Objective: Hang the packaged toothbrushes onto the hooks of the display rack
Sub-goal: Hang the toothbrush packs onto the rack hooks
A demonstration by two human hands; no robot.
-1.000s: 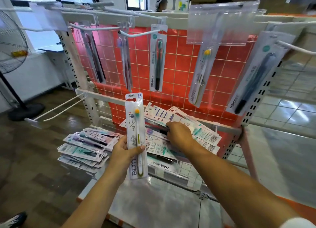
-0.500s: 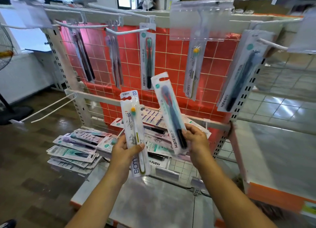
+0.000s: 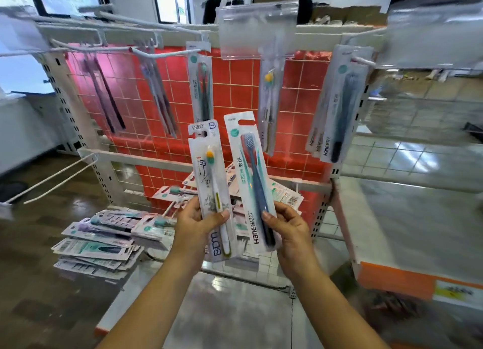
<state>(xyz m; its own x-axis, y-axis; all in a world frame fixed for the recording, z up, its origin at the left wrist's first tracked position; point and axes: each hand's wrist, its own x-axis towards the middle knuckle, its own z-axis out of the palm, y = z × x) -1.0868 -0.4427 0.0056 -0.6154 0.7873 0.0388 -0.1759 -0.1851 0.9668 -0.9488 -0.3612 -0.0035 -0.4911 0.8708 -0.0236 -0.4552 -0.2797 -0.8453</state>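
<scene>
Toothbrush packs, two in hand, both upright in front of the display rack (image 3: 167, 163). Left hand (image 3: 194, 224) grips the white BDM pack (image 3: 211, 191) near its lower third, thumb across the front. Right hand (image 3: 288, 229) pinches the Hane pack (image 3: 252, 181) at its lower edge, thumb on the front, fingers behind. The two packs sit just beside each other, Hane tilted slightly.

Handling, judged: flat card with a clear blister, light, fairly stiff lengthwise but prone to flexing; glossy front may slip under a loose pinch. Best hold is low on the card, leaving the hang slot at the top free to meet a hook. Slot on the Hane pack is visible as a red-backed cut-out near its top.

Legible print: "BDM" running up the lower part of the left pack; "Hane" on the right pack, with Chinese characters on both. Hung packs (image 3: 337, 108) at the rack's right side also read "Hane".

Below the rack's lower rail, loose packs (image 3: 104, 241) lie heaped on the surface (image 3: 235, 317). An empty hook (image 3: 55, 178) projects at the rack's left.
</scene>
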